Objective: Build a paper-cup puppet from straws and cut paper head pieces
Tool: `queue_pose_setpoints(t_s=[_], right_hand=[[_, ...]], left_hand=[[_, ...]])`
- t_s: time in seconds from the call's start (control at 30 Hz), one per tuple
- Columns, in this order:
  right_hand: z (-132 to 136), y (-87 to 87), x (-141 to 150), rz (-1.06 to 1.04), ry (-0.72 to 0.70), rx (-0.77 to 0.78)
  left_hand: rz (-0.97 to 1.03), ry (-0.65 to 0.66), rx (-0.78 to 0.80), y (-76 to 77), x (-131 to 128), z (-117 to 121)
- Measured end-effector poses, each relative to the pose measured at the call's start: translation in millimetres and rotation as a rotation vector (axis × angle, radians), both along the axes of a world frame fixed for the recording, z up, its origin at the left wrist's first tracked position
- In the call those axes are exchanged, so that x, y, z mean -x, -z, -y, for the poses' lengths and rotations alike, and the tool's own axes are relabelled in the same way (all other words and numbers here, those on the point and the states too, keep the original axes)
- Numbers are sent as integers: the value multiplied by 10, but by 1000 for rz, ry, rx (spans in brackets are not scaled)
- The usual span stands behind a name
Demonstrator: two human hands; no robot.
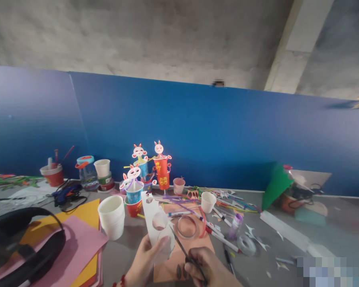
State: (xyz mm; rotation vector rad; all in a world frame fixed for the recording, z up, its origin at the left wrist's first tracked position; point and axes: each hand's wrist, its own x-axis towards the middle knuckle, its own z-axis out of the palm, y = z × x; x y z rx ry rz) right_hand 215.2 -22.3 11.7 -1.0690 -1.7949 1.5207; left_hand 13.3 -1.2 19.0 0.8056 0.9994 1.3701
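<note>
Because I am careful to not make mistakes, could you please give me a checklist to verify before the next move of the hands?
1. White paper held by left hand: ok.
2. Scissors held by right hand: ok.
3. Scissors' blades open or shut: cannot tell.
4. White cup stack upright: ok.
5. Space beside right hand free: not ok; black pen and white marker lie there.

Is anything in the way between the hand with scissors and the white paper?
Nothing visible but the scissors that the right hand holds, close beside the white paper in the left hand; I can't tell if they touch it.
</note>
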Motion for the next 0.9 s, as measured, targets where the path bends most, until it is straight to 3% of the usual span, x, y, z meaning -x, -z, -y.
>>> queue_pose_setpoints(t_s=[0.2,0.53,0.9], right_hand=[[-56,108,-126,54,0,-19],[-23,9,-118,38,21,-23],[-45,43,-97,105,37,45]], left_hand=[[-12,-3,10,15,1,-8],[-47,46,-16,-47,5,2],[-81,53,-63,-90,-16,13]])
